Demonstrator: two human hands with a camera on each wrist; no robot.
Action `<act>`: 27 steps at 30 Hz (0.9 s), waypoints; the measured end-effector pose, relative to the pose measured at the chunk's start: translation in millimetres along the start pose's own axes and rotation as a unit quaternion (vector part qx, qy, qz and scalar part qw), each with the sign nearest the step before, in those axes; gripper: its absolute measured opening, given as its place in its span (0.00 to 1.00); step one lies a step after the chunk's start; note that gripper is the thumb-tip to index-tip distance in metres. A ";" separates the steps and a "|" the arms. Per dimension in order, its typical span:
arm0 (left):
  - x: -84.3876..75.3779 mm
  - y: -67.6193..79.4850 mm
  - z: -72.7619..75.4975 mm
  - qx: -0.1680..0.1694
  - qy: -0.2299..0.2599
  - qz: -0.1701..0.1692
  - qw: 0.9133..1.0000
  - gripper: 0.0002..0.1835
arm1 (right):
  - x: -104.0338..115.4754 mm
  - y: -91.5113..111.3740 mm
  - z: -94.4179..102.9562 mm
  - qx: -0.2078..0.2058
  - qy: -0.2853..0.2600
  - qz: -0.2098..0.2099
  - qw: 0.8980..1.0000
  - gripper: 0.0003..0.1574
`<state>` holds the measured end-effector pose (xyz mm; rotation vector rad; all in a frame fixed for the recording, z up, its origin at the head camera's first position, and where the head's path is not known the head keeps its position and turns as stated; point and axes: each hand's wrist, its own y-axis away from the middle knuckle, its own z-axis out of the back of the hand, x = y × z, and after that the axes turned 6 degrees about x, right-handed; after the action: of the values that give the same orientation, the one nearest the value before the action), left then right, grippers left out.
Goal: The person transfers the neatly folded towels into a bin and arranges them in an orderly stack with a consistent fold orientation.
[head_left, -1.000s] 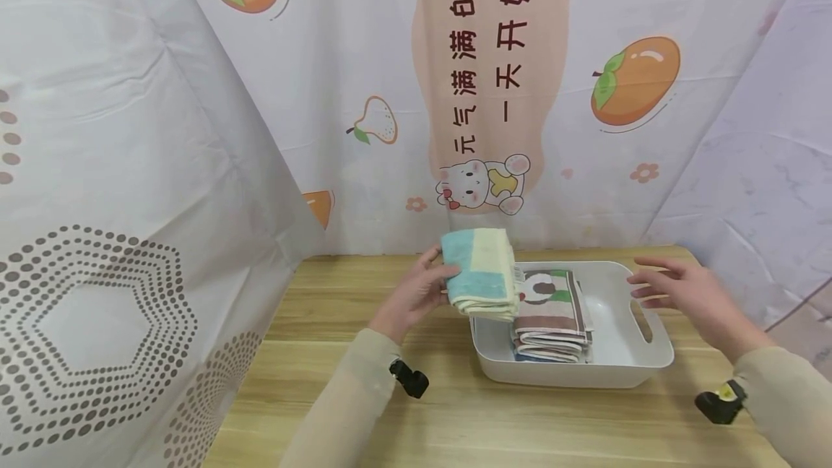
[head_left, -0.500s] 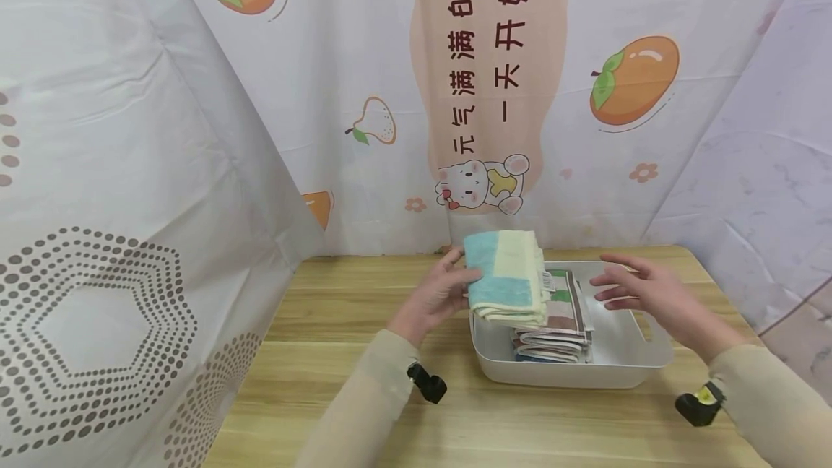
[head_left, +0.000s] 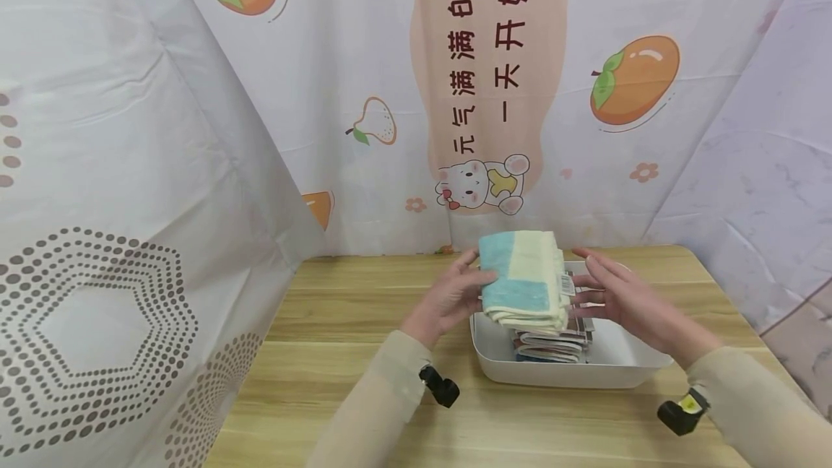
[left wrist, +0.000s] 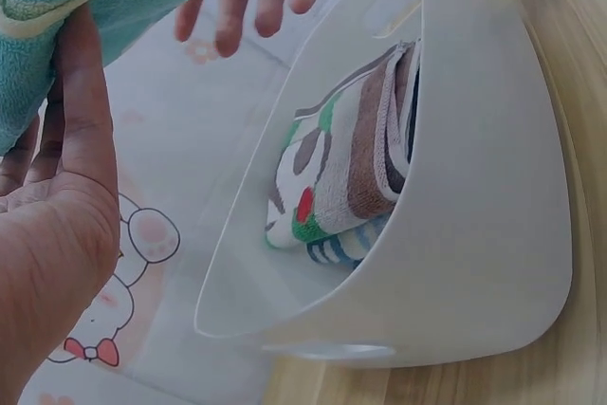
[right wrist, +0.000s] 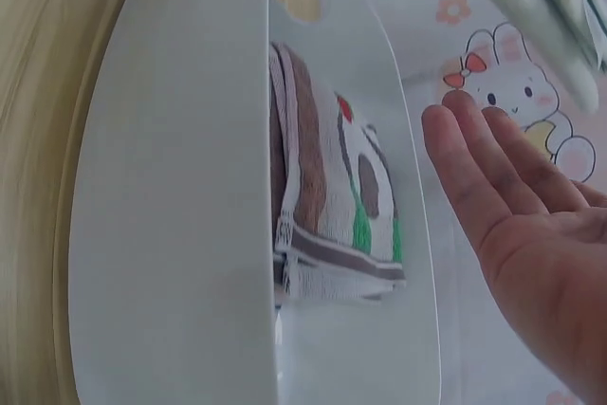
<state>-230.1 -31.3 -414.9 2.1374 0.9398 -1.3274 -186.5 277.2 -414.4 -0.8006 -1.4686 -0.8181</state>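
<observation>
A folded blue and cream towel [head_left: 522,273] hangs over the left part of a white plastic basket [head_left: 565,375]. My left hand [head_left: 448,302] pinches its left edge, thumb on top and the other fingers beneath. By the towel's right side, near a small barcode label, is my right hand [head_left: 627,302], its fingers extended; in the right wrist view the fingertips [right wrist: 460,106] are apart from the towel [right wrist: 545,21]. Inside the basket lies a stack of folded brown, white and green towels [left wrist: 327,163], with a blue-striped towel [left wrist: 356,242] under it. The raised towel partly hides this stack from the head view.
The basket stands on a wooden table [head_left: 351,309] near its back edge. Behind the table hangs a printed curtain [head_left: 364,186], and another patterned curtain [head_left: 130,201] hangs at the left. Black wrist cameras are strapped to both forearms.
My left hand has carried the blue and cream towel to the right, farther over the basket. The right hand has moved left, from the basket's right end to the towel's side.
</observation>
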 end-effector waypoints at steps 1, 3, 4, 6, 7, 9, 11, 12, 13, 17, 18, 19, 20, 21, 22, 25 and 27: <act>0.6 -0.6 -0.7 -0.001 0.002 0.000 1.000 0.33 | 0.6 -0.9 -1.7 0.010 -0.014 0.003 1.000 0.38; 2.1 -1.4 -1.7 -0.004 0.005 0.000 1.000 0.33 | 2.0 -2.2 -4.4 0.022 -0.039 0.007 0.999 0.38; 2.9 -1.7 -2.0 -0.005 0.004 0.001 1.000 0.33 | 2.8 -2.7 -5.6 0.028 -0.047 0.008 0.998 0.38; 4.3 -2.3 -2.2 -0.009 0.001 0.003 1.000 0.33 | 4.3 -3.1 -7.3 0.029 -0.057 0.010 0.998 0.37; 5.0 -2.6 -2.0 -0.011 -0.002 0.004 1.000 0.33 | 5.1 -3.3 -8.0 0.028 -0.059 0.010 0.998 0.37; 6.3 -3.1 -1.7 -0.011 -0.011 0.006 1.000 0.32 | 6.6 -3.3 -9.1 0.022 -0.057 0.009 0.998 0.37; 7.3 -3.5 -1.1 -0.013 -0.022 0.009 1.000 0.32 | 8.1 -3.0 -9.9 0.013 -0.049 0.007 0.999 0.38; 7.6 -3.6 -1.0 -0.016 -0.028 0.010 0.999 0.32 | 8.6 -2.8 -10.3 0.007 -0.044 0.006 0.999 0.38; 8.0 -3.7 -0.8 -0.019 -0.034 0.012 0.999 0.32 | 9.2 -2.6 -10.9 0.000 -0.040 0.004 0.999 0.39; 8.2 -3.1 -2.0 -0.043 -0.066 0.021 0.997 0.31 | 9.5 -2.6 -14.3 -0.036 -0.015 -0.005 0.999 0.45; 8.2 -3.0 -2.7 -0.050 -0.075 0.022 0.996 0.31 | 8.8 -3.0 -15.2 -0.045 -0.006 -0.007 0.999 0.47; 8.6 -3.2 -3.2 -0.058 -0.082 0.023 0.995 0.31 | 8.5 -3.5 -16.1 -0.050 0.003 -0.009 0.999 0.49; 8.9 -3.2 -4.0 -0.065 -0.089 0.022 0.994 0.31 | 8.5 -4.0 -17.3 -0.056 0.013 -0.011 0.998 0.51; 9.3 -3.3 -4.8 -0.073 -0.096 0.022 0.992 0.31 | 8.7 -4.3 -18.5 -0.058 0.022 -0.010 0.998 0.53; 9.7 -3.6 -5.6 -0.081 -0.104 0.022 0.991 0.31 | 8.6 -4.6 -19.6 -0.063 0.034 -0.009 0.997 0.55; 11.4 -4.6 -6.4 -0.098 -0.126 0.016 0.987 0.31 | 8.9 -4.6 -23.4 -0.071 0.080 -0.008 0.994 0.59; 11.7 -5.1 -6.9 -0.107 -0.143 0.012 0.984 0.32 | 8.8 -4.5 -26.3 -0.075 0.114 -0.005 0.991 0.61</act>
<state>-226.3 -19.6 -422.5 1.7376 0.8900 -1.4046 -177.3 252.5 -404.7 -0.7832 -1.2202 -1.0034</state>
